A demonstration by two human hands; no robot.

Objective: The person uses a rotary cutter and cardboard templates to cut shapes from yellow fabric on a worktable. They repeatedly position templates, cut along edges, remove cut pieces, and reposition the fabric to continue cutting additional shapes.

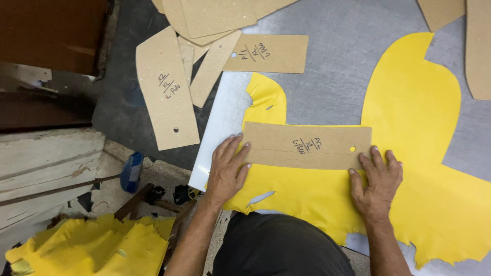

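Observation:
A long rectangular cardboard template (pixel 307 145) with handwriting and a small punched hole lies flat across a sheet of yellow leather (pixel 414 102). My left hand (pixel 228 171) presses its fingertips on the template's left end. At the right end, my right hand (pixel 376 181) rests on the template's lower corner and on the leather beside it. Both hands lie flat with fingers spread. The leather has irregular edges and a few cut-out holes, and it lies partly on a white board (pixel 222 122).
Several more cardboard templates (pixel 166 89) lie scattered at the top on the grey metal table (pixel 337 56), with others at the top right. A heap of yellow leather scraps (pixel 97 245) sits at the lower left, below wooden planks (pixel 46 163).

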